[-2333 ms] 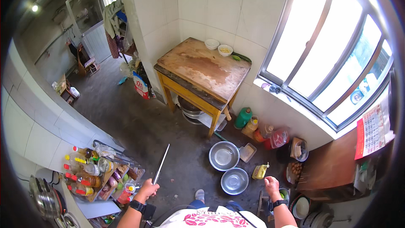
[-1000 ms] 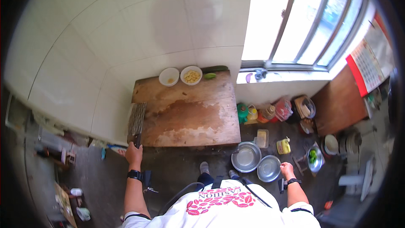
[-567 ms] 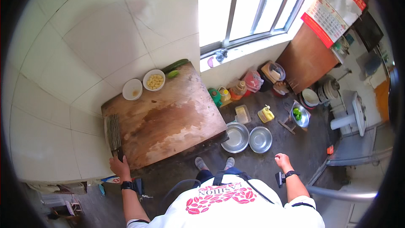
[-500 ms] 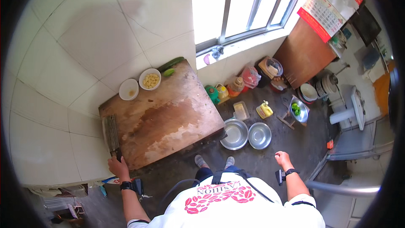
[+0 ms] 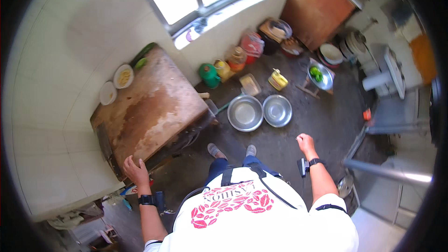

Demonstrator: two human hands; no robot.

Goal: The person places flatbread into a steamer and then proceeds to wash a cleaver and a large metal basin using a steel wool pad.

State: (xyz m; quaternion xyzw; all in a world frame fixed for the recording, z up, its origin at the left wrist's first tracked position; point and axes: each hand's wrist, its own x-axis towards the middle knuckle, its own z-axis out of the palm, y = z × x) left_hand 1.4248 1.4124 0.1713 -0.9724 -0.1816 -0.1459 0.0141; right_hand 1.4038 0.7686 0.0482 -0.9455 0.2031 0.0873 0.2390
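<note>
My left hand [image 5: 136, 170] is open, fingers apart and holding nothing, at the near left corner of a worn wooden table [image 5: 154, 107]. Along the table's left edge lies a broad knife [image 5: 107, 145], apart from the hand and blurred. My right hand [image 5: 306, 143] hangs over the floor to the right, fingers curled in, with nothing showing in them. On the table's far left side stand a white bowl [image 5: 108, 99] and another bowl with pale yellow pieces [image 5: 123, 77]. Cucumber-like green vegetables [image 5: 142, 57] lie at the far corner.
Two metal basins [image 5: 245, 115] [image 5: 277, 111] stand on the floor ahead. Beyond them are a plastic box [image 5: 250, 85], a yellow bottle [image 5: 277, 80] and a green jug [image 5: 209, 75]. A metal bowl [image 5: 328, 82] holds green peppers. A metal rail [image 5: 387, 171] runs at the right.
My left hand has come away from the knife's handle and its fingers have spread. The view has turned, so the table sits further left. My right hand stays curled.
</note>
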